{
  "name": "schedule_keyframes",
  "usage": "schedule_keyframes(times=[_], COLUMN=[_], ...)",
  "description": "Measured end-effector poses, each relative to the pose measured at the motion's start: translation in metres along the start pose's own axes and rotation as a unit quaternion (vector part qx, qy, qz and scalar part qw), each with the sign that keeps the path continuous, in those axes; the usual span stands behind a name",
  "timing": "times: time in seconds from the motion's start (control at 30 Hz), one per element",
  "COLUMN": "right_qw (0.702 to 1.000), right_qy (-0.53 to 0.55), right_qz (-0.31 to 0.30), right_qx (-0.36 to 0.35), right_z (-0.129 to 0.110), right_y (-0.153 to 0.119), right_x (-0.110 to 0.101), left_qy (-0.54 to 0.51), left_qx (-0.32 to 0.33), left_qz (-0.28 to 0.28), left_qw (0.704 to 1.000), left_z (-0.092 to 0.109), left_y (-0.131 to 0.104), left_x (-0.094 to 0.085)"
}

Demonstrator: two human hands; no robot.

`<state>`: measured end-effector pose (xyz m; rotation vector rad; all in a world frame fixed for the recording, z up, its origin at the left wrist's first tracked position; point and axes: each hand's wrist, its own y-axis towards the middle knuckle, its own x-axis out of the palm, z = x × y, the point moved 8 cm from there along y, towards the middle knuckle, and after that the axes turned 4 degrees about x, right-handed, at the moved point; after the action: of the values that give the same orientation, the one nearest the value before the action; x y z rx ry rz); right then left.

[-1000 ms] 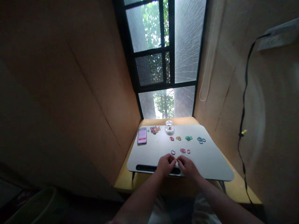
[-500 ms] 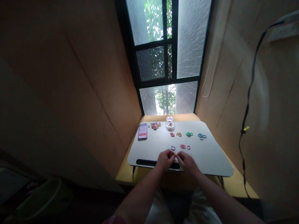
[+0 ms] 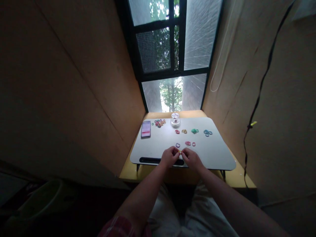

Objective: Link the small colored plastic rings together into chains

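A small yellow elastic band (image 3: 180, 151) is pinched between my two hands above the front part of a white lap table (image 3: 214, 154). My left hand (image 3: 170, 156) is closed on its left side, and my right hand (image 3: 191, 158) grips it from the right. Just beyond my fingers lie a purple band (image 3: 178, 145), a cluster of pink bands (image 3: 188, 143) and a single pink band (image 3: 194, 144). Farther back, a row holds red bands (image 3: 177, 131), yellow-orange bands (image 3: 184, 131), green bands (image 3: 195, 131) and blue bands (image 3: 207, 133).
A mixed pile of bands (image 3: 160, 123) lies at the back left, beside a phone (image 3: 145, 129) with a lit screen. A clear round container (image 3: 175, 122) stands at the back. A black slot (image 3: 150, 160) runs along the front edge. A dark cable (image 3: 259, 92) hangs at the right.
The camera view has tilted down, so the table sits higher in the picture. Both hands keep the yellow band pinched between them at the same place over the table.
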<state>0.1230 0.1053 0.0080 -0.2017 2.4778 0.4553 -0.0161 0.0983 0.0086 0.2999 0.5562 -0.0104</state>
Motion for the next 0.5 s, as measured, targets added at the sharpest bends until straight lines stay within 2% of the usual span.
schedule_keyframes(times=[0.5], right_qw=[1.0], right_qy=[0.002], right_qz=[0.008], right_qx=[0.001], right_z=[-0.0027], right_y=[-0.0004], right_x=[-0.0031], left_qy=[0.001], left_qx=[0.003], left_qz=[-0.001], left_qw=[1.0], left_z=[-0.0011], left_y=[0.0006], left_x=[0.0011])
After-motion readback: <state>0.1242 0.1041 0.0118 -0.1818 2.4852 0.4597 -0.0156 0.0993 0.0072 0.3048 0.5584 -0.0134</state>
